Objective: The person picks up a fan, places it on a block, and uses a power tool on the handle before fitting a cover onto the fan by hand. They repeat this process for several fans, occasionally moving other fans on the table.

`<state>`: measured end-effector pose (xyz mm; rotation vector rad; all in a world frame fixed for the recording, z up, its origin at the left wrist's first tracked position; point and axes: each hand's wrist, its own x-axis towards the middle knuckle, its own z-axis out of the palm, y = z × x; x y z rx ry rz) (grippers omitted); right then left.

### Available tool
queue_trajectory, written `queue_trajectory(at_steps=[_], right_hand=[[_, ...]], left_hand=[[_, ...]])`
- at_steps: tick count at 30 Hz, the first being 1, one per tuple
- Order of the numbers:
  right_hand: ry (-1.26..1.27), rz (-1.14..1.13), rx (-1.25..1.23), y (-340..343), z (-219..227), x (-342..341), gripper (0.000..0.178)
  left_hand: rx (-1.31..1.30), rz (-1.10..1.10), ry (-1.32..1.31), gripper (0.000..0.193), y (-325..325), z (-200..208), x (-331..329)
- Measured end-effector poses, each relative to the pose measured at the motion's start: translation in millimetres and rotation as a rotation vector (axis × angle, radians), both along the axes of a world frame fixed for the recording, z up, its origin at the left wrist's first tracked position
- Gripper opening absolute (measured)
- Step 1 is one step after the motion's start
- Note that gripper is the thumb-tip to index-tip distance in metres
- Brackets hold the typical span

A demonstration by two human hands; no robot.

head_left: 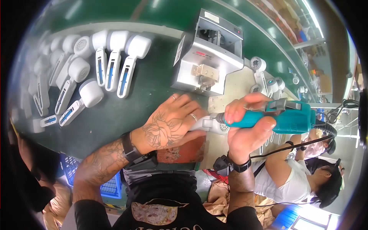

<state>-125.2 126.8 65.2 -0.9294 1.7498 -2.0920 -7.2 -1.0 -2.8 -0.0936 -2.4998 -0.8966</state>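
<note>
My left hand (172, 122), tattooed and wearing rings, lies over the dark green table with its fingers closed round a white handheld device (207, 123) with a round grilled head. Part of that device is hidden under the fingers. In my right hand (245, 140) is a teal electric screwdriver (293, 118), held level with its tip pointing left. The tip meets or nearly meets the device near its head; exact contact cannot be made out. A reddish-brown worn pad (184, 151) lies below my left hand at the table's near edge.
Several white devices with blue strips (124, 76) lie at the left. A grey metal machine (209, 53) stands ahead. More white devices (260, 74) are at the far right. A black cable (285, 147) hangs from the screwdriver. A co-worker (289, 172) sits at the right; a blue crate (111, 186) is below.
</note>
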Motion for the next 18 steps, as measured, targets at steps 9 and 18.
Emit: queue_trajectory(at_steps=[9,18], right_hand=[[0.035,0.044,0.005,1.3,-11.1,-2.1,0.066],[-0.030,0.051,-0.049,-1.5,-18.6,-4.0,0.057]], left_hand=[[-0.001,-0.001,-0.020,0.038,3.8,0.9,-1.3],[-0.011,0.045,-0.054,0.039,3.7,1.5,-3.0]])
